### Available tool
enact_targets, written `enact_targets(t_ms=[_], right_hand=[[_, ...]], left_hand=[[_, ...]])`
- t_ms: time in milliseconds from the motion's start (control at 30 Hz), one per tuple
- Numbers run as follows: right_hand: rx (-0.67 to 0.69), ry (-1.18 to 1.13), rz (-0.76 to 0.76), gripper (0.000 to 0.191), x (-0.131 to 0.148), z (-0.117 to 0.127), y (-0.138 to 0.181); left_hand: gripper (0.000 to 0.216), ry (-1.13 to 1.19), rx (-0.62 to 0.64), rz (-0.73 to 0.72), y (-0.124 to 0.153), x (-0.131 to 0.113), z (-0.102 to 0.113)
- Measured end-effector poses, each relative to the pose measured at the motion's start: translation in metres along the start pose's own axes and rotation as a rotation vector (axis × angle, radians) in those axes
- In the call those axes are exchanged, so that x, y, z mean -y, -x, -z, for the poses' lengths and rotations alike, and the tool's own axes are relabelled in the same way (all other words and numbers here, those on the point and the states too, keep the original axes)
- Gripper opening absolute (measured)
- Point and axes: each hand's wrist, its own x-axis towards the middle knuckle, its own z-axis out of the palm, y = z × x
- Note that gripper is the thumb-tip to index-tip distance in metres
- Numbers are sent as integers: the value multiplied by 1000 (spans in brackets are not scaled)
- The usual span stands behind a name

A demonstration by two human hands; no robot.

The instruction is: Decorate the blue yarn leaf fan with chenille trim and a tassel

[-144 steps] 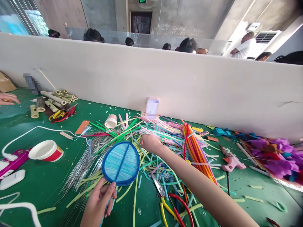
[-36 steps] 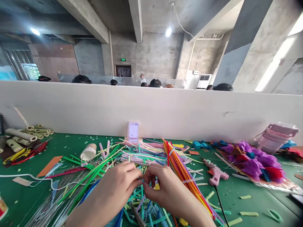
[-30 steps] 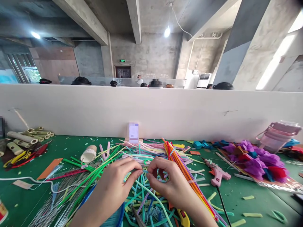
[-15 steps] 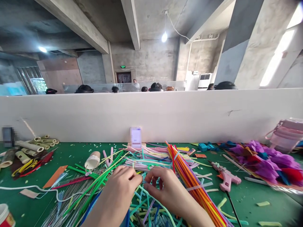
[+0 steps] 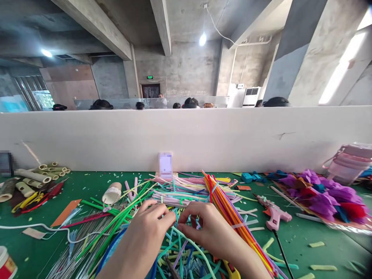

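Observation:
My left hand point(image 5: 149, 228) and my right hand point(image 5: 207, 226) meet fingertip to fingertip at the middle of the table. Both are closed in a pinch on a pale green pipe cleaner point(image 5: 196, 245), which curves from the fingertips down to the lower right. The pinched end is mostly hidden by the fingers. Beneath lie loose pipe cleaner pieces point(image 5: 180, 254) in green, teal and purple, partly in a blue container point(image 5: 106, 257). Beside my right forearm lies a tied bundle of orange, red and purple pipe cleaners point(image 5: 229, 209). Green stems point(image 5: 123, 223) lie by my left wrist.
A pink glue gun point(image 5: 274, 213) with a black cord lies to the right, before purple petals point(image 5: 324, 193) and a pink bottle point(image 5: 350, 164). Bamboo tubes point(image 5: 35, 176), red-handled pliers point(image 5: 54, 197) and a paper cup point(image 5: 6, 263) are left. A phone point(image 5: 165, 165) leans against the white partition point(image 5: 186, 139).
The view has tilted and shifted slightly. My hands keep nearly the same pinch, fingertips still together on the pale green pipe cleaner. A yellow tool handle now shows below my right forearm.

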Motion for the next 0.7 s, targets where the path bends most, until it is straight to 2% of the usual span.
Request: enact_targets(t_ms=[133, 300, 433, 567, 700], right_hand=[[9, 7, -4, 8, 1, -2, 2], [-22, 35, 48, 9, 6, -4, 2], [-105, -62, 94, 9, 7, -3, 2], [-175, -203, 73, 10, 6, 3, 5], [-202, -213, 52, 15, 6, 10, 6]], left_hand=[[23, 4, -22, -33, -1, -3, 0], [19, 39, -79, -9, -5, -15, 10], [18, 131, -176, 22, -8, -20, 20], [17, 153, -324, 80, -8, -20, 23], [11, 240, -356, 90, -7, -20, 24]])
